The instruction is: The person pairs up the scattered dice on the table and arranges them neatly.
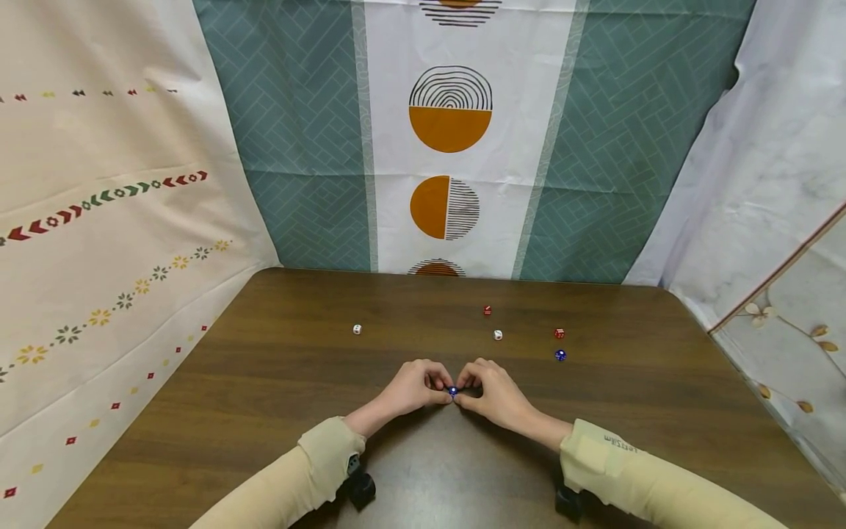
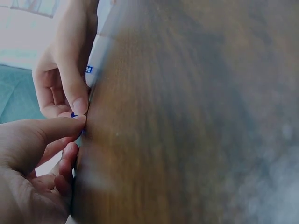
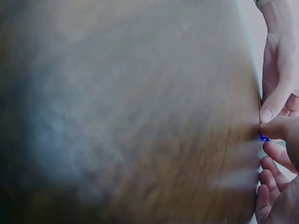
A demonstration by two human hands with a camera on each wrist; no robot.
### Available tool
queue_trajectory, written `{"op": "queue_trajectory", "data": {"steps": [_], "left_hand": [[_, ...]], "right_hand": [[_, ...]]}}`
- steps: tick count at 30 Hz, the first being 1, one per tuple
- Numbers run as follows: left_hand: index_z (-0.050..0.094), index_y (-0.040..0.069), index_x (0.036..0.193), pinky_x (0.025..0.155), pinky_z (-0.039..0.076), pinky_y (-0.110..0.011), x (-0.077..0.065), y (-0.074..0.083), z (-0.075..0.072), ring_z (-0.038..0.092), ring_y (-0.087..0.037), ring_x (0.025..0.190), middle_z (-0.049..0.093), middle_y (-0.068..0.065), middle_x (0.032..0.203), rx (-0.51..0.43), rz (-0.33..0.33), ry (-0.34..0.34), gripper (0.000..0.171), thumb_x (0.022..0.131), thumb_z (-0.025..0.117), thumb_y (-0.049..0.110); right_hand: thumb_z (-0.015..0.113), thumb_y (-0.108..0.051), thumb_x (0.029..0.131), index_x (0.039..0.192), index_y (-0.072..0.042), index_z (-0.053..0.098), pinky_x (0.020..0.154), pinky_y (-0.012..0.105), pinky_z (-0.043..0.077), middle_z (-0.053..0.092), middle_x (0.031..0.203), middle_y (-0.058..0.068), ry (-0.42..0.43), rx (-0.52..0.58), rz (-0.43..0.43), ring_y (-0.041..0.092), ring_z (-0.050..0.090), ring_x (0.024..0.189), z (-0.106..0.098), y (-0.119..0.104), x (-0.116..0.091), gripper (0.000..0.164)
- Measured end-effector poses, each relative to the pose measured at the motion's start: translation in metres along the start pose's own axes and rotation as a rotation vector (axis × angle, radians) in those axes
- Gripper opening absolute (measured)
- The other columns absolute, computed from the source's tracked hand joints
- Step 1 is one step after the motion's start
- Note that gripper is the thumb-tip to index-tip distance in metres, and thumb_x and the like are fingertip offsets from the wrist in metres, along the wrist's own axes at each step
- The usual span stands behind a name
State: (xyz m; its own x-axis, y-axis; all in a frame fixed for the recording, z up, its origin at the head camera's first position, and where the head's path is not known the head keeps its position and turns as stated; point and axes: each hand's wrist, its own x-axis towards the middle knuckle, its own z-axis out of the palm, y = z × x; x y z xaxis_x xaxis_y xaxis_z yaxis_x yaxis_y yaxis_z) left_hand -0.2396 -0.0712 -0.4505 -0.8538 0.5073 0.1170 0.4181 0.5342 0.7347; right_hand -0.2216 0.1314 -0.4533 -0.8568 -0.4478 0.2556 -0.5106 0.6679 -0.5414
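Note:
A small blue die [image 1: 453, 391] with white pips is at the middle of the brown table, between the fingertips of both hands. My left hand [image 1: 415, 387] pinches it from the left, thumb on the near side and index finger on the far side. From the right, my right hand [image 1: 494, 393] pinches it in the same way. In the right wrist view the blue die [image 3: 265, 138] shows below the right thumb; the fingers hide most of it. Only slivers of blue appear between the fingertips in the left wrist view.
Beyond the hands lie a white die [image 1: 357, 329] at the left, another white die [image 1: 498, 335] and a red die [image 1: 487, 311] right of centre. Farther right are a second red die [image 1: 559, 333] and another blue die [image 1: 560, 355]. Patterned cloths [image 1: 297, 147] hang around the table [image 1: 264, 411].

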Motion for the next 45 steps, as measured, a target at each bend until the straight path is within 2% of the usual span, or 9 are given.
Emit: {"op": "queue_trajectory", "data": {"steps": [13, 24, 45], "left_hand": [[0.074, 0.013, 0.087, 0.058, 0.044, -0.020, 0.001, 0.005, 0.005, 0.052, -0.005, 0.067, 0.066, -0.001, 0.079, 0.042, 0.001, 0.031, 0.010, 0.080, 0.081, 0.013], [0.073, 0.017, 0.086, 0.065, 0.040, -0.023, 0.002, 0.008, 0.010, 0.052, -0.006, 0.072, 0.064, 0.002, 0.080, 0.097, -0.011, 0.058, 0.011, 0.079, 0.082, 0.017], [0.074, 0.016, 0.085, 0.063, 0.041, -0.022, 0.003, 0.008, 0.010, 0.053, -0.005, 0.071, 0.066, 0.002, 0.079, 0.081, -0.010, 0.060, 0.011, 0.078, 0.083, 0.015]], "right_hand": [[0.082, -0.020, 0.080, 0.086, -0.019, 0.065, 0.071, 0.020, 0.045, 0.058, 0.085, -0.002, -0.024, 0.034, -0.010, 0.011, 0.055, 0.079, -0.004, 0.006, 0.001, 0.018], [0.082, -0.019, 0.080, 0.086, -0.017, 0.066, 0.070, 0.020, 0.045, 0.059, 0.085, -0.002, -0.032, 0.020, -0.005, 0.010, 0.054, 0.078, -0.008, 0.005, 0.000, 0.017], [0.081, -0.019, 0.081, 0.087, -0.016, 0.067, 0.070, 0.019, 0.045, 0.059, 0.086, -0.002, -0.049, 0.029, -0.015, 0.010, 0.055, 0.078, -0.011, 0.005, -0.001, 0.016]]}}
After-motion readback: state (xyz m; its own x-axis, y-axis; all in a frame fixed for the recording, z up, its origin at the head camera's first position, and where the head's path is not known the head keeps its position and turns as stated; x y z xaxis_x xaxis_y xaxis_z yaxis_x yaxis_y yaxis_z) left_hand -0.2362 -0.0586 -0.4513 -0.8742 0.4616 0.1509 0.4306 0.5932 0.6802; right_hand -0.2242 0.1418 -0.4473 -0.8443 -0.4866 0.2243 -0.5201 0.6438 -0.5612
